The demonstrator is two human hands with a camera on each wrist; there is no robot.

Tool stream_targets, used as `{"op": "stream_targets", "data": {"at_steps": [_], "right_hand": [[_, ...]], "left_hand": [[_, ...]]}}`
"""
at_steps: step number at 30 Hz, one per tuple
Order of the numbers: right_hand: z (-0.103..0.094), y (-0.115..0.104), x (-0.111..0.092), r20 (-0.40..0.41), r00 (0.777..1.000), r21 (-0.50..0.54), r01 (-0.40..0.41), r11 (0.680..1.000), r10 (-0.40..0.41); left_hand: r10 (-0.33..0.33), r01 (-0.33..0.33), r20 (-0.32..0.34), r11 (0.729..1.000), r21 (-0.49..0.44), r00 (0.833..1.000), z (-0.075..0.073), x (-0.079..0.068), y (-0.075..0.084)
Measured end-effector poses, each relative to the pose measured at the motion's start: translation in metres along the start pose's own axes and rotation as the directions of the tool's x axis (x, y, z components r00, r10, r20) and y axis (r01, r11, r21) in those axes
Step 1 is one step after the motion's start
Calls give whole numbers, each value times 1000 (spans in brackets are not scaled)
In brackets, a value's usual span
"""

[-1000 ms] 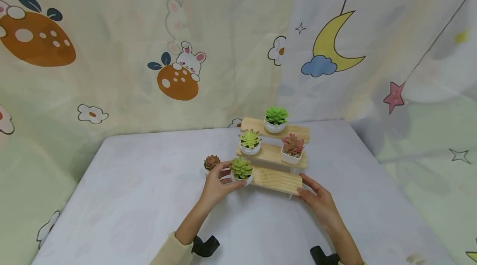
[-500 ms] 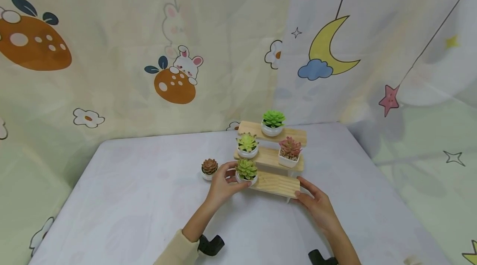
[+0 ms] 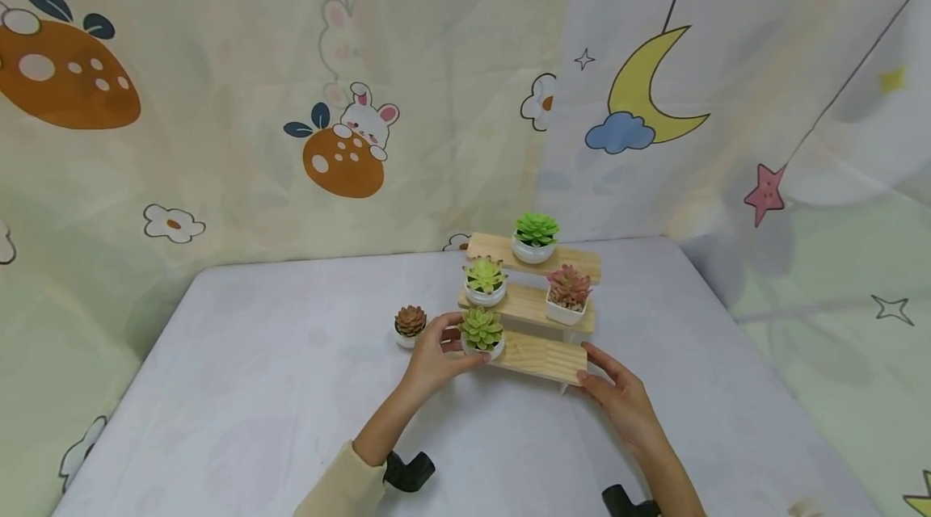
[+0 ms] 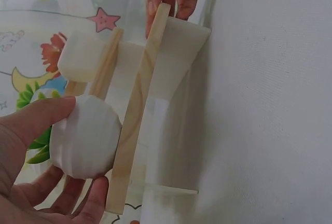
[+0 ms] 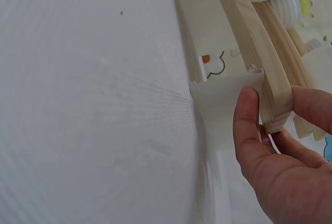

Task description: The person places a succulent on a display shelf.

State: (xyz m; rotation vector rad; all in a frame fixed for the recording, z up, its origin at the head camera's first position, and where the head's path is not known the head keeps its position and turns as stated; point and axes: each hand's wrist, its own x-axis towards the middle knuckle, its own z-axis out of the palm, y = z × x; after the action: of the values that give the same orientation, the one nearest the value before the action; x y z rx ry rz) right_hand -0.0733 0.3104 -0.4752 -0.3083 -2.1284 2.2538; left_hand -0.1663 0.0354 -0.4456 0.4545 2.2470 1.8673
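Observation:
My left hand grips a green potted succulent by its white pot, thumb on one side and fingers on the other. The pot rests against the left end of the bottom step of a three-step wooden stand. At the other end of that step my right hand pinches the board's end between thumb and fingers. Higher up, a yellow-green succulent and a reddish succulent sit on the middle step. A bright green succulent tops the stand.
A brown potted succulent stands on the white-covered table, just left of my left hand. Behind the table hangs a printed cloth. Pale side supports hold up the stand's boards.
My left hand has moved slightly right with the green succulent, bringing it over the bottom step's left end. The brown succulent shows more fully. My right hand keeps its hold on the board.

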Motion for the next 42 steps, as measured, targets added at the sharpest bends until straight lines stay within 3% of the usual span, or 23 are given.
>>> {"op": "stream_targets", "data": {"at_steps": [12,30,42], "right_hand": [[-1,-2,0,36,999,10,1,1000,-1],[-1,-3,-1,47,999,4,4,1000,-5],[-1,-3,-1,43,999,12,6,1000,-6]], "left_hand": [[9,-8,14,1000,-25,1000,-13,-9,3],[27,-30,-128,999,-18,991,-55,-26,-7],[-60,61,-207,998,0,976,-80,-31,-21]]}}
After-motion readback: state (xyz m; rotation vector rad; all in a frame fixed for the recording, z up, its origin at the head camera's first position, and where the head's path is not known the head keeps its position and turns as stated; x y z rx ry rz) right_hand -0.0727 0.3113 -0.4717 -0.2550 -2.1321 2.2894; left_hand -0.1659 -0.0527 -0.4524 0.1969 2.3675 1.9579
